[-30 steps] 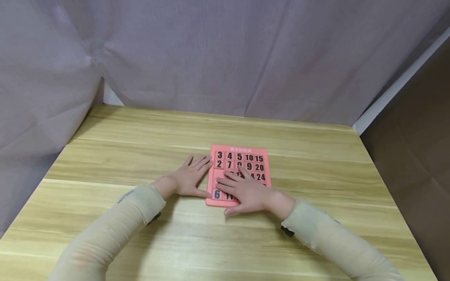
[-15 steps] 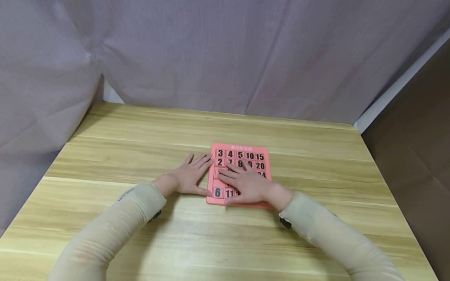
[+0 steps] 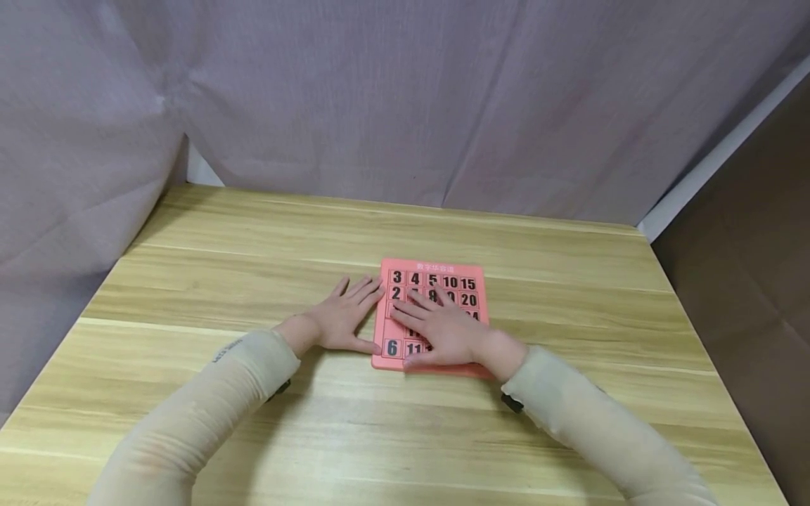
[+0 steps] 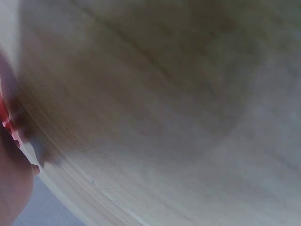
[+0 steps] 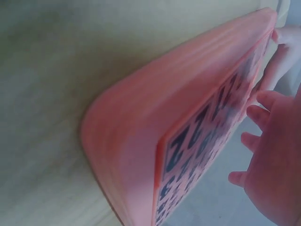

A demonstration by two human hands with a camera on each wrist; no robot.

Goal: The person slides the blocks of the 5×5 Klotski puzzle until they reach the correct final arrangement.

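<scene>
The head view looks forward and down from 6 o'clock across the table toward 12. The right wrist view sits almost against the pink puzzle board, shared with the head view. The left wrist view, blurred, nearly touches the tabletop.

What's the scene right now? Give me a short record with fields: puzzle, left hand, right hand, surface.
puzzle: pink sliding number puzzle, flat on the table
left hand: left hand, fingers straight, flat on the table against the puzzle's left edge
right hand: right hand, fingers spread on the number tiles
visible tiles: 3, 4, 5, 10, 15 along the far row
surface: wooden table
</scene>
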